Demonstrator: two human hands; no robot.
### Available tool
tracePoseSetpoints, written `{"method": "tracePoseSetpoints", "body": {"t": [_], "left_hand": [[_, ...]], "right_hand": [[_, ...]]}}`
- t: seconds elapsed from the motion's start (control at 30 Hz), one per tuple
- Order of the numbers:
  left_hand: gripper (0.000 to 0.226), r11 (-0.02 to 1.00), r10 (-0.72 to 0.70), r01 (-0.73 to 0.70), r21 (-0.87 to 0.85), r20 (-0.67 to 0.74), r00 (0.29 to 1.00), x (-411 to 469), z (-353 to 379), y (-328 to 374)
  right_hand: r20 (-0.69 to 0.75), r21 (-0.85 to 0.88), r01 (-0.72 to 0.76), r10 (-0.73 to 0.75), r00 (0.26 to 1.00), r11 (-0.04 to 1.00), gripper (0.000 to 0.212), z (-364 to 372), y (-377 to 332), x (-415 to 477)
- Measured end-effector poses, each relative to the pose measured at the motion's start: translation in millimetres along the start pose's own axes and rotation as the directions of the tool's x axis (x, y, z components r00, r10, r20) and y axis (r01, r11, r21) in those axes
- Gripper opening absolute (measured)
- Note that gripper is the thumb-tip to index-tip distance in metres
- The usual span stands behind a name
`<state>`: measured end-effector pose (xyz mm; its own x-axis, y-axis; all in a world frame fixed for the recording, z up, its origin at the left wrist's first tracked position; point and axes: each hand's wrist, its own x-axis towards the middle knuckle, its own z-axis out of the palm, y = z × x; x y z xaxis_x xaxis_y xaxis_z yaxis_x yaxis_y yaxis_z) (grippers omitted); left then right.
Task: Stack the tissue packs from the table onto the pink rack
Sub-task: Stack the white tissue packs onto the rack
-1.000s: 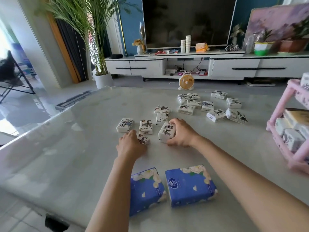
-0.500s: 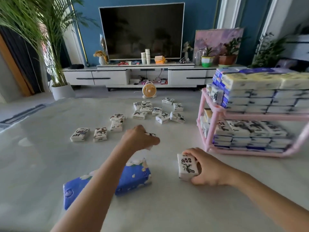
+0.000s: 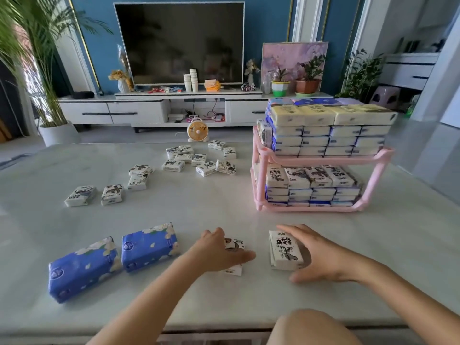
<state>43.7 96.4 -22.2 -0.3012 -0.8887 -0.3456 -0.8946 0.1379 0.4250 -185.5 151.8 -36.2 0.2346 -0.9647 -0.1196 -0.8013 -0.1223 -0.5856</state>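
Two hands (image 3: 219,252) (one white pack (image 3: 285,250) each)

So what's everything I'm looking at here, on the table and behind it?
small white tissue packs with black print: over a dozen, loose, mid and far table
large blue flowered tissue packs: two, near left
pink two-tier plastic rack: one, table's right, both tiers stacked with packs
pale grey table: one, under it all
black television: one, far wall
orange-and-white fan: one, floor beyond table
left hand: grips a flat small pack
right hand: grips an upright small pack
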Motion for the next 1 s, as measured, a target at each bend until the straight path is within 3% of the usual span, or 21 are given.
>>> {"method": "tracePoseSetpoints", "body": {"t": [0.07, 0.13, 0.23, 0.47, 0.6, 0.73, 0.8, 0.87, 0.93, 1.0], "left_hand": [[0.105, 0.997, 0.072, -0.073, 0.005, 0.088, 0.994, -4, -5, -6], [0.110, 0.984, 0.158, -0.165, 0.071, 0.102, 0.982, -10, -4, -9], [0.101, 0.968, 0.234, -0.237, 0.086, 0.037, 0.971, -15, 2, -6], [0.083, 0.965, 0.258, -0.257, 0.056, -0.019, 0.966, -16, -2, 12], [0.072, 0.926, 0.365, -0.376, -0.021, -0.198, 0.910, -20, -32, 40], [0.077, 0.827, 0.458, -0.552, -0.104, -0.444, 0.770, -31, -101, 74], [0.066, 0.791, 0.474, -0.603, -0.104, -0.519, 0.711, -32, -142, 98], [0.072, 0.778, 0.492, -0.625, -0.062, -0.557, 0.669, -19, -179, 126], [0.080, 0.789, 0.482, -0.613, -0.045, -0.574, 0.662, 7, -207, 154], [0.074, 0.818, 0.487, -0.575, 0.006, -0.537, 0.688, 44, -222, 174]], "right_hand": [[0.003, 0.013, 0.000, 0.000, 1.000, 1.000, 0.110, -4, 3, -4], [-0.012, 0.028, 0.012, -0.012, 1.000, 1.000, 0.111, -9, 5, -8], [-0.048, 0.052, 0.048, -0.045, 0.998, 0.998, 0.102, -14, 5, -12], [-0.063, 0.033, 0.127, -0.125, 0.990, 0.991, 0.075, -12, -2, -12], [-0.081, 0.078, 0.162, -0.156, 0.984, 0.984, 0.057, -32, -11, -17], [-0.236, 0.127, 0.286, -0.251, 0.939, 0.950, 0.063, -98, -39, -45], [-0.328, 0.126, 0.319, -0.264, 0.907, 0.939, 0.066, -145, -56, -54], [-0.412, 0.121, 0.347, -0.271, 0.870, 0.930, 0.058, -192, -63, -44], [-0.474, 0.107, 0.335, -0.248, 0.845, 0.936, 0.053, -236, -64, -12], [-0.471, 0.087, 0.244, -0.176, 0.865, 0.966, 0.055, -270, -58, 30]]}}
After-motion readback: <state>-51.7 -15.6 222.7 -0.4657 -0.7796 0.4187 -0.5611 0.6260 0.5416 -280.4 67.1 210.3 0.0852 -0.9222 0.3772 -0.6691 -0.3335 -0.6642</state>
